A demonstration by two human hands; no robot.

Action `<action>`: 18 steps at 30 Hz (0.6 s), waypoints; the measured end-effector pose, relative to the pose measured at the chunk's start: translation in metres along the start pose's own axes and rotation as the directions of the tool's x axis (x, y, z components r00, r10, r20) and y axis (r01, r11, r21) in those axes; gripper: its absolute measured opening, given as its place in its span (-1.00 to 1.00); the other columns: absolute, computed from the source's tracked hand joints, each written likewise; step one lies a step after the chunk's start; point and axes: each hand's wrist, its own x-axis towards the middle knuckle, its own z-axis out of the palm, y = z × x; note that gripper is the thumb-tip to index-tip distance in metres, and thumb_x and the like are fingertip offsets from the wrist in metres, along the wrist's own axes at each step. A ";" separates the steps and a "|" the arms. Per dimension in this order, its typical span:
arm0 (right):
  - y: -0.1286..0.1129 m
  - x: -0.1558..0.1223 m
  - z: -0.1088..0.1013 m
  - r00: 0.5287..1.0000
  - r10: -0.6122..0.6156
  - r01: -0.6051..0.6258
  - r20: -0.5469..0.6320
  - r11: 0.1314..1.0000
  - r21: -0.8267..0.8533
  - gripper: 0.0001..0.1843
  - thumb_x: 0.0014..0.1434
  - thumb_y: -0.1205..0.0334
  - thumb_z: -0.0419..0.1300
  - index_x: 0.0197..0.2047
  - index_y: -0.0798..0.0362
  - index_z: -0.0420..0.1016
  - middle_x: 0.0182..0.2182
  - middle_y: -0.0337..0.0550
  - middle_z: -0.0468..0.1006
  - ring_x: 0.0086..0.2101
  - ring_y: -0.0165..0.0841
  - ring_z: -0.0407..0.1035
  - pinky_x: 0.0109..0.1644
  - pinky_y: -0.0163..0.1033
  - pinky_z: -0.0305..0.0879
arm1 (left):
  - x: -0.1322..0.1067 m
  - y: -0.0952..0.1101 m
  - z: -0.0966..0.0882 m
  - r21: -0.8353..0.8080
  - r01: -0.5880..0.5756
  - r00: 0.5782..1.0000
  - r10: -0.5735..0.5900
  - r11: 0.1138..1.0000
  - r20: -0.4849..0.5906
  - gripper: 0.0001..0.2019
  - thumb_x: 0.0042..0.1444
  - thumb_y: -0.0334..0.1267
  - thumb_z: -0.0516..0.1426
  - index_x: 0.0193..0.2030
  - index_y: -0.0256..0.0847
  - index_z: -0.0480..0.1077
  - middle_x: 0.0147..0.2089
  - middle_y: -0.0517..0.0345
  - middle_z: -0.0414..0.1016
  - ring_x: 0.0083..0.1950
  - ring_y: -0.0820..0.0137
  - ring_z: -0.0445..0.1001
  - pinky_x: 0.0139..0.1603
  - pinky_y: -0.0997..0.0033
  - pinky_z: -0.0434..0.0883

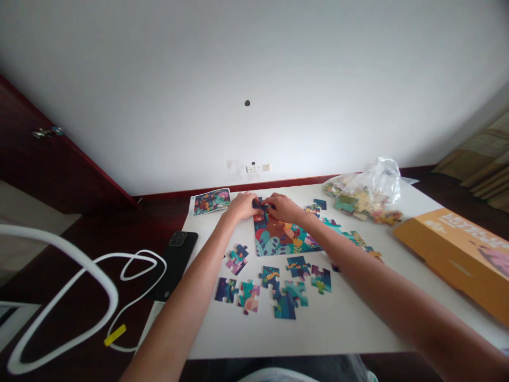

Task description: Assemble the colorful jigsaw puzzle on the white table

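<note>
On 1 white table (238,339), 2 hands (243,206) (284,208) touch 1 part-assembled puzzle (276,233).

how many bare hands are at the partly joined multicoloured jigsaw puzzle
2: the bare left hand is at the far left corner of the multicoloured jigsaw puzzle, and the bare right hand is close beside it, along the far edge.

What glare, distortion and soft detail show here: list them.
Head view: bright glints on the clear plastic bag; head view: likely wide-angle stretch, with the door slanting at left and the orange box drawn out at right; head view: the box's lettering looks soft; head view: the wall dims toward its upper corners.
</note>
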 end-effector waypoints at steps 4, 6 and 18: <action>0.010 0.002 -0.025 0.998 -0.056 0.055 0.003 0.993 0.102 -0.66 0.20 0.36 0.24 0.02 0.00 0.68 -0.04 -0.06 0.67 -0.07 -0.24 0.53 0.07 -0.21 0.39 | 0.002 -0.008 0.006 -0.024 -0.038 0.999 0.038 0.999 -0.030 -0.38 0.06 0.00 0.41 0.23 -0.12 0.45 0.26 -0.08 0.49 0.26 -0.01 0.45 0.24 0.18 0.39; 0.021 0.001 -0.043 0.998 -0.026 0.030 -0.051 0.996 0.079 -0.67 0.21 0.34 0.24 0.02 -0.01 0.67 0.01 -0.07 0.66 -0.06 -0.23 0.54 0.08 -0.16 0.41 | 0.004 -0.012 0.009 -0.047 -0.040 0.998 0.038 0.998 -0.043 -0.32 0.03 0.02 0.43 0.27 -0.11 0.43 0.29 -0.09 0.47 0.27 -0.01 0.44 0.26 0.17 0.38; 0.115 -0.018 -0.091 0.942 0.323 -0.302 0.088 0.934 -0.190 -0.73 0.14 0.22 0.34 -0.07 -0.06 0.71 -0.23 -0.09 0.72 -0.32 -0.25 0.57 -0.13 -0.14 0.47 | 0.003 -0.015 0.007 -0.058 -0.069 0.997 0.070 0.996 0.012 -0.49 0.13 -0.05 0.37 0.20 -0.10 0.51 0.25 -0.06 0.49 0.27 0.05 0.45 0.29 0.20 0.37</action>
